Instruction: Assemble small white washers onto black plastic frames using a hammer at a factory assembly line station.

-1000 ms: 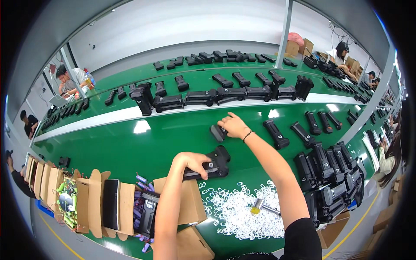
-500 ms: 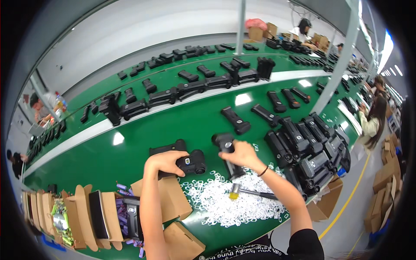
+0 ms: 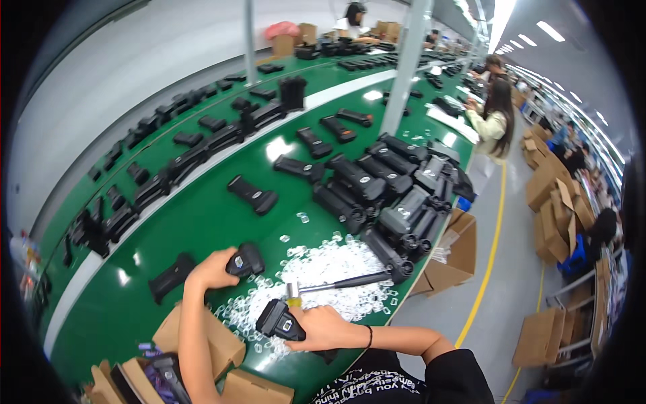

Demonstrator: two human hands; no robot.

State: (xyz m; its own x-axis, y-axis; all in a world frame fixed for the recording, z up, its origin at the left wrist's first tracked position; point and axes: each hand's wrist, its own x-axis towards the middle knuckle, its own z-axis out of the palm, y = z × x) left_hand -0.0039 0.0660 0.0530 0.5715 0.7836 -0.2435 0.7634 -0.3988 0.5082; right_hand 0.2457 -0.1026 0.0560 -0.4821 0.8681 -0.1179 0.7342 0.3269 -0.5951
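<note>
My left hand (image 3: pixel 214 269) is closed around the edge of a black handle-shaped plastic device (image 3: pixel 247 260) on the green bench. Beside that hand lies another black device (image 3: pixel 171 277), partly hidden behind the wrist. Close to my body, my right hand (image 3: pixel 328 328) grips a second black handle-shaped device (image 3: pixel 280 320), its wide end with a small light window facing up. A heap of small clear plastic pieces (image 3: pixel 330 261) spreads between and beyond my hands. Across the heap lies a hammer (image 3: pixel 343 281) with a metal head and yellow tip, close to my right fingers.
Many black devices are stacked in a pile (image 3: pixel 377 175) at the right of the bench, with a few loose ones (image 3: pixel 252 195) nearby. Cardboard boxes (image 3: pixel 202 337) stand at the near left. A metal post (image 3: pixel 407 71) rises at the far edge; a person (image 3: pixel 494 118) works beyond.
The view has swung to the right. My right hand has drawn its device from the far side of the heap toward my body and turned it. My left hand remains on its device.
</note>
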